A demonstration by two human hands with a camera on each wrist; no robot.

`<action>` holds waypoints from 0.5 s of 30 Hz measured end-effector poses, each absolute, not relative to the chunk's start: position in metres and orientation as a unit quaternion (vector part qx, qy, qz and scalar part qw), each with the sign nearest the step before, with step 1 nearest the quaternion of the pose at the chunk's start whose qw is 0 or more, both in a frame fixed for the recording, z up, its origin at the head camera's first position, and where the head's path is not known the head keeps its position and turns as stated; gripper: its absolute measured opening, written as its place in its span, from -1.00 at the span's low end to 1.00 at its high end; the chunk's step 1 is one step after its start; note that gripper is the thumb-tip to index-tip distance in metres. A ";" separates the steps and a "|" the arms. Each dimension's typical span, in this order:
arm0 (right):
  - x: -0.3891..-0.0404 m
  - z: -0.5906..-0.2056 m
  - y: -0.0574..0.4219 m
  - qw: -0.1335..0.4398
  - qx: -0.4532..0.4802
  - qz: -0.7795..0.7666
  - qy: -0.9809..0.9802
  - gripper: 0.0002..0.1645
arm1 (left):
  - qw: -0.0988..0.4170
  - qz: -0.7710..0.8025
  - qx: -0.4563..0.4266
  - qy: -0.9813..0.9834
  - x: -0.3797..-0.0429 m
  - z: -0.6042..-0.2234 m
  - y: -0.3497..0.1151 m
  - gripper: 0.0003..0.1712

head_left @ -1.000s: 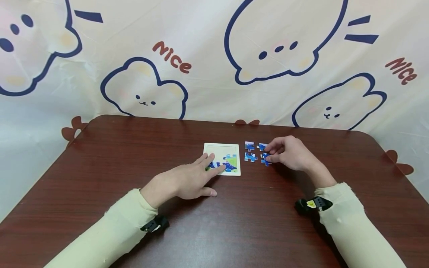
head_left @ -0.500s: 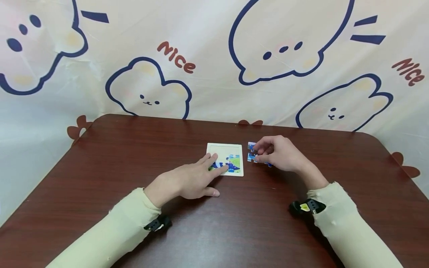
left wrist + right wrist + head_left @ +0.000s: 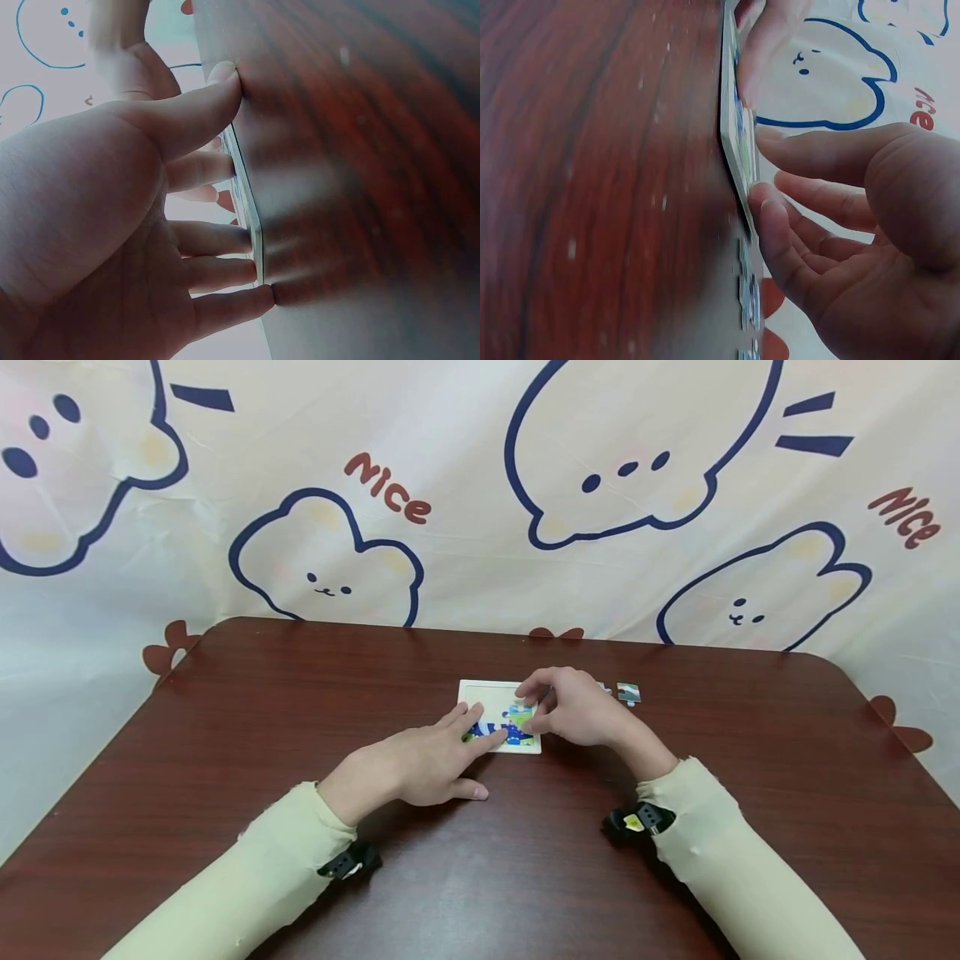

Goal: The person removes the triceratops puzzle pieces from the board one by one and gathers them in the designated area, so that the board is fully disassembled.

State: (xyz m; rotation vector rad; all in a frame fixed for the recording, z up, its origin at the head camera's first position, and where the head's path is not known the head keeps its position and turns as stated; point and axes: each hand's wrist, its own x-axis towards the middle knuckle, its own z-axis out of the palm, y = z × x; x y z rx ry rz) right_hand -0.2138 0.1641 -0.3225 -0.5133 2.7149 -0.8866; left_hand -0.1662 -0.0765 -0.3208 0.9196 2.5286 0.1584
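Note:
A square jigsaw tray (image 3: 491,687) with a pale frame lies on the table. Blue and green pieces (image 3: 517,714) fill part of its lower half. My left hand (image 3: 423,764) lies flat over the tray's lower left, fingers spread and touching it, with the thumb on the table. Over the tray's right side, my right hand (image 3: 573,706) has its thumb and index finger bent together. In the right wrist view, a thin edge of a puzzle piece (image 3: 755,161) shows between those fingertips; its picture is hidden.
Loose puzzle pieces (image 3: 628,693) lie right of the tray, several partly hidden behind the right hand. The brown table (image 3: 480,868) ends at a printed cloth (image 3: 465,460) hanging behind it. Both wrists wear black straps.
My right hand has moved left, from the loose pieces to above the tray's right side, uncovering a piece farther right. The left hand stays on the tray.

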 end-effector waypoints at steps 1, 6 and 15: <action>-0.214 -0.323 0.162 0.122 -0.176 -0.302 0.929 -0.49 | 0.221 0.058 0.333 0.915 -0.166 -0.321 -0.077 -0.12; -0.214 -0.323 0.157 0.129 -0.170 -0.290 0.933 -0.48 | 0.221 0.058 0.333 0.915 -0.166 -0.321 -0.077 -0.12; -0.215 -0.326 0.153 0.139 -0.162 -0.271 0.939 -0.53 | 0.219 0.061 0.332 0.916 -0.166 -0.321 -0.078 -0.13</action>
